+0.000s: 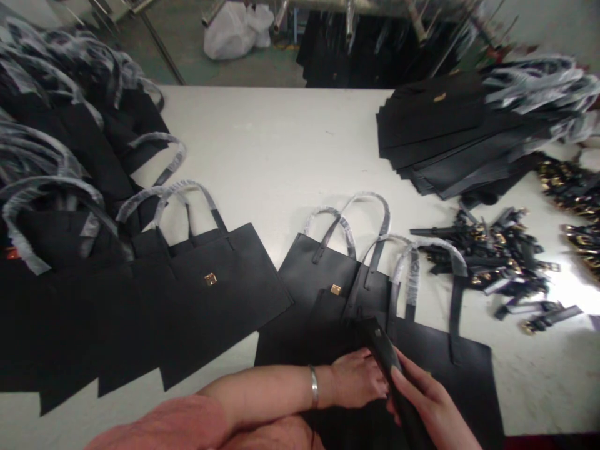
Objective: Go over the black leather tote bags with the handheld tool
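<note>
My right hand point(429, 397) is closed around a long black piece point(387, 350) with a smooth surface and a small shiny spot near its upper end. Just left of it, my left hand point(360, 378) has its fingers curled in against the same piece; what they grip, if anything, is hidden. A bracelet point(314, 386) circles the left wrist. Under both hands lie black tote bags; one bag point(473, 359) shows at the right, and another bag point(304, 275) with a small gold plate point(335, 289) at the left. Their handles point(370, 197) are wrapped in clear plastic.
Overlapping black tote bags point(244, 269) cover the table's left side. At the back right lies a fanned stack of bags point(435, 131). Nearer, a loose heap of black straps with gold buckles point(497, 244) spreads over the white table point(262, 137). White plastic sacks point(229, 31) sit beyond.
</note>
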`<state>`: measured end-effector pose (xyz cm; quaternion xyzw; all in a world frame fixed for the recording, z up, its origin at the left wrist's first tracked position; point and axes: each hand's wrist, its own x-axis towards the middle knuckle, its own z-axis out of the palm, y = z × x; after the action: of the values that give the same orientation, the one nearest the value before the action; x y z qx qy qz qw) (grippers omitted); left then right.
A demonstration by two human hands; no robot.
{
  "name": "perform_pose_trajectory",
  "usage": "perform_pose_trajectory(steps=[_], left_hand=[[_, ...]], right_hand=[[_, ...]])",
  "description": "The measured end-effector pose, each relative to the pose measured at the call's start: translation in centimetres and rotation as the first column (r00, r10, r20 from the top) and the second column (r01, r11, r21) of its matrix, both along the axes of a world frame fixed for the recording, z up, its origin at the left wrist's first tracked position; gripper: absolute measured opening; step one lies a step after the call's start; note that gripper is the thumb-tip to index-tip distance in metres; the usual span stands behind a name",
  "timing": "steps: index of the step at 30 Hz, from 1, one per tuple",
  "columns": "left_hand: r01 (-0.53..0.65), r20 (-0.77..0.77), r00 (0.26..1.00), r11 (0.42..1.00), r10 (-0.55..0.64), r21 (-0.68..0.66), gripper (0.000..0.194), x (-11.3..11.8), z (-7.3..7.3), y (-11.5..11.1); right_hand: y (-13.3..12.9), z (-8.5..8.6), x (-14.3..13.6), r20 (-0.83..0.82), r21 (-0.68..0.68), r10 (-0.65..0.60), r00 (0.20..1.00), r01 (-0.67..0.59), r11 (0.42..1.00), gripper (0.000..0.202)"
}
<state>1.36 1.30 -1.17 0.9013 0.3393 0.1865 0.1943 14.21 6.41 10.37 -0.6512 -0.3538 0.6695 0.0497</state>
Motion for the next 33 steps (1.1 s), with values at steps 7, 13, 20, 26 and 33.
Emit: perform_pose_trajectory(steps=[7,13,20,26,33], left_hand=[[-0.036,0.031,0.999,0.999,0.036,-0.006,0.025,-0.7,0.7,0.2],[-0.115,0.080,0.989,0.989,0.123,-0.097,0.019,-5.8,1.4,2.8],[0.128,0.014,0.992,0.990,-0.129,0.052,0.023,-7.5,-0.2,2.2],[0.157,0.009,0.987,0.982,-0.159,0.106,0.024,-7.7,-0.2,1.6],[0.169,-0.033,0.985,0.982,-0.167,0.089,0.022,-7.6,0.0,1.8]], right_hand=[[1.6,0.8,-1.2,0.053,0.297,-0.277,0.959,0.250,0.922,0.086],[-1.3,2.5,1.4,0.087,0.146,-0.221,0.971,0.207,0.967,0.098],[-1.2,0.3,-1.2,-0.011,0.050,-0.074,0.997,0.074,0.996,0.100],[-0.3,0.3,-1.2,-0.021,0.077,-0.024,0.999,0.025,0.997,0.093],[-0.1,0.2,-1.5,-0.024,0.074,0.021,0.999,-0.019,0.997,0.086]])
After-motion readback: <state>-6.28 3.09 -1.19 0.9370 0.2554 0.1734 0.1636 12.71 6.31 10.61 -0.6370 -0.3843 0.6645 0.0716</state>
